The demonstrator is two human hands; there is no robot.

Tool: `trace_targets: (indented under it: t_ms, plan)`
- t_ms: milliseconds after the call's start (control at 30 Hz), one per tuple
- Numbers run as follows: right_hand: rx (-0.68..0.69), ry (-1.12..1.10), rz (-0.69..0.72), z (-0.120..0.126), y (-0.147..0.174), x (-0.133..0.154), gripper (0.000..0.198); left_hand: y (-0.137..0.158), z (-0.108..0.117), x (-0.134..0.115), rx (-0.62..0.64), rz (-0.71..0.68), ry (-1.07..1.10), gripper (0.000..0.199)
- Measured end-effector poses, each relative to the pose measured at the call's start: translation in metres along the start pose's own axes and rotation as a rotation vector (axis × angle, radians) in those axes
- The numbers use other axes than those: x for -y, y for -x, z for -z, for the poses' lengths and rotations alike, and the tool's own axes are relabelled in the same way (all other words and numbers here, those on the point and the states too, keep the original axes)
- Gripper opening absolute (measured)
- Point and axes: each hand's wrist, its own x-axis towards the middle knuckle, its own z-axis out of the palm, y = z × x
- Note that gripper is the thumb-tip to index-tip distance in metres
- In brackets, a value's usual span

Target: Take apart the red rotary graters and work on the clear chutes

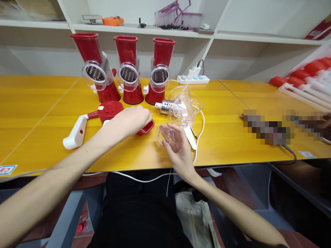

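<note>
My left hand [139,119] is closed with the knuckles up, above the red hopper [147,128]; its fingertips are hidden, so whatever they grip does not show. In my right hand [179,150], thumb and fingers curve around a small clear plastic ring-shaped part [165,136]. Left of the hopper, a red grater base [110,109] lies on the table, and a white crank handle [75,136] with a red arm lies beside it. Beyond my right hand are a clear plastic housing [184,106] and a metal grating drum [167,107] with a white tip.
Three assembled red rotary graters [128,69] stand along the back of the yellow table [222,137]. Behind my right hand lies a white flat piece [190,137] near a white cable. A power strip [193,80] sits at the back; red-and-white parts [307,74] are stacked at right.
</note>
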Motion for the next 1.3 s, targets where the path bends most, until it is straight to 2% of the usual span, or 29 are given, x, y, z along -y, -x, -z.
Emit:
trace_targets:
  t_ms: [100,400,633,700,767,867,933,1000,1067,1133,1200,1300]
  plan:
    - [0.015,0.047,0.028,0.002,-0.005,-0.008,0.051,-0.014,-0.007,0.007,0.068,0.009,-0.099,0.028]
    - [0.024,0.117,0.021,0.004,-0.005,-0.016,0.051,-0.02,-0.02,0.004,0.047,-0.047,-0.023,0.017]
    - [0.027,0.102,0.042,0.002,-0.006,-0.016,0.049,-0.016,-0.015,0.008,0.061,-0.065,-0.012,0.021]
    - [0.027,0.105,0.044,0.002,-0.007,-0.014,0.05,-0.01,-0.009,0.005,0.041,-0.071,-0.017,0.018]
    - [0.028,0.092,0.034,0.002,-0.007,-0.011,0.05,0.002,-0.005,-0.001,-0.052,-0.079,0.023,0.018]
    - [0.022,0.052,0.03,-0.001,-0.005,-0.001,0.05,0.029,-0.007,-0.014,-0.292,-0.066,0.283,0.027]
    - [0.011,0.032,0.038,-0.004,-0.004,0.009,0.049,0.047,-0.012,-0.019,-0.341,-0.01,0.462,0.031]
    - [0.002,0.045,0.058,-0.009,-0.006,0.019,0.049,0.059,-0.018,-0.019,-0.393,0.052,0.496,0.035]
    - [0.009,0.111,0.099,-0.014,-0.013,0.025,0.049,0.063,-0.026,-0.013,-0.464,0.083,0.431,0.046]
    - [0.023,0.233,0.162,-0.018,-0.028,0.024,0.05,0.061,-0.035,-0.006,-0.488,0.091,0.368,0.069]
    - [0.054,0.385,0.214,-0.022,-0.045,0.016,0.051,0.055,-0.048,-0.001,-0.452,0.11,0.372,0.092]
    - [0.117,0.579,0.284,-0.026,-0.069,-0.005,0.056,0.044,-0.068,-0.003,-0.422,0.166,0.479,0.106]
